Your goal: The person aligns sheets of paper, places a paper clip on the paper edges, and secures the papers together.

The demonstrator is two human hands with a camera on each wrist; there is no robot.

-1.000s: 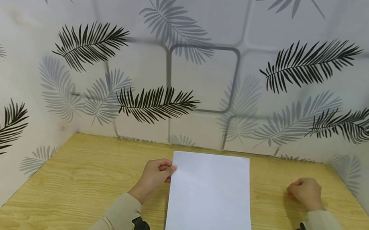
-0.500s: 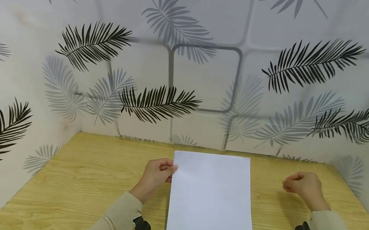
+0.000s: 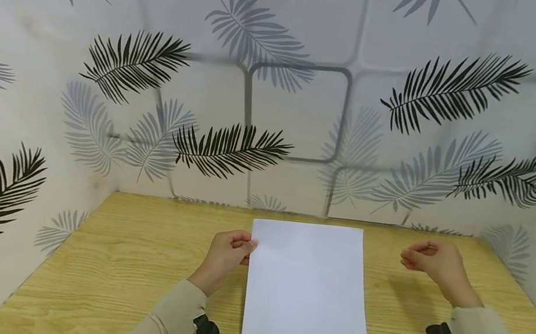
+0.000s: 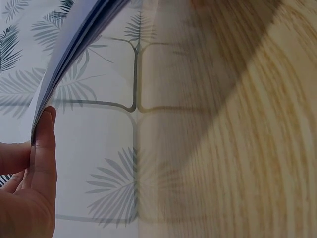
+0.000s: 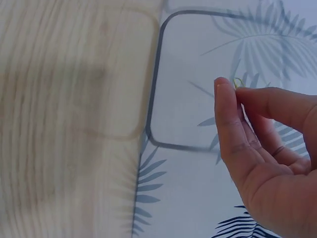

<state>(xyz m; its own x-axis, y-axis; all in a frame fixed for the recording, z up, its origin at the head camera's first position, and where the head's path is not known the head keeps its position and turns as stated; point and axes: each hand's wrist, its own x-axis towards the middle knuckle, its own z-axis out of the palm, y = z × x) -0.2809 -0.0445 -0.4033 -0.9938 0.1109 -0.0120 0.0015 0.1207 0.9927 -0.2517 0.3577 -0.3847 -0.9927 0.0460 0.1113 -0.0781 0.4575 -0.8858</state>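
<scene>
White paper [image 3: 298, 302], a stack of several sheets, extends to the right of the left hand [image 3: 220, 259], which pinches its left edge between thumb and fingers, just below the far corner. Whether the stack's near end rests on the wooden table [image 3: 150, 265] I cannot tell; it runs out of view. Across the stack from the left hand and well apart from it, the right hand [image 3: 435, 264] hangs above the table, thumb and fingertips pressed together on a small yellow-green loop [image 5: 238, 81], perhaps a clip; only a bit shows past them.

That slight hold looks like the weak point: a small slip of the thumb could let the loop twist or drop beneath the right hand. Beyond the left fingers the layers look slightly parted, so an uneven pinch could let them slide out of line, while a hard squeeze might crease the edge. With one edge gripped, a knock could swing the other side away.
</scene>
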